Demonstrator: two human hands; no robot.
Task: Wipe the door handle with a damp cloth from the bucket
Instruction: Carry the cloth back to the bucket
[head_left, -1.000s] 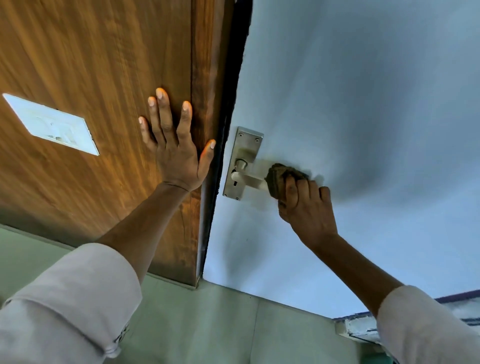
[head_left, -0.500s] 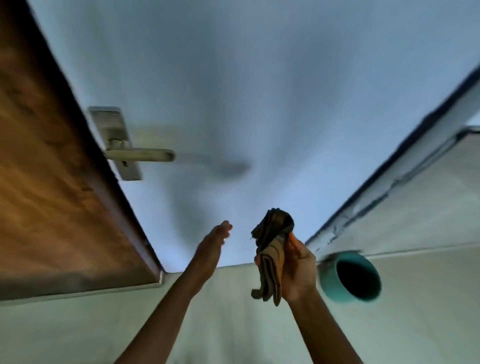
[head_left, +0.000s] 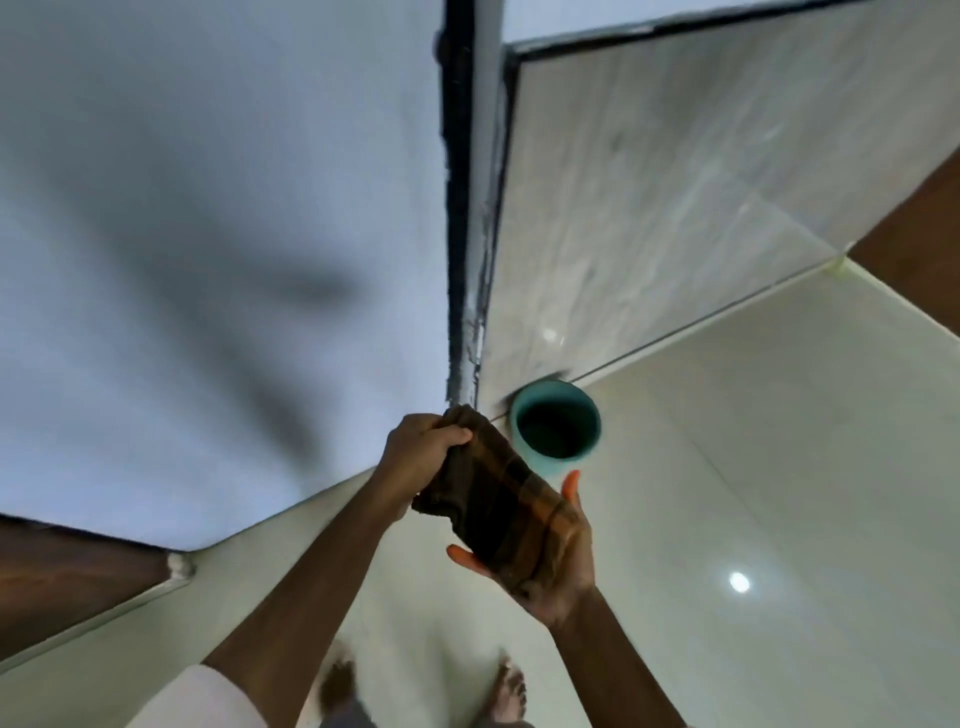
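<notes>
- No text, label, brand, number or sign can be read anywhere in the frame.

The floor (head_left: 753, 493) is pale, glossy tile with a bright light spot reflected on it. A teal bucket (head_left: 556, 423) stands on it, close against the wall corner. Two bare feet (head_left: 511, 693) rest on the tiles at the bottom edge.
</notes>
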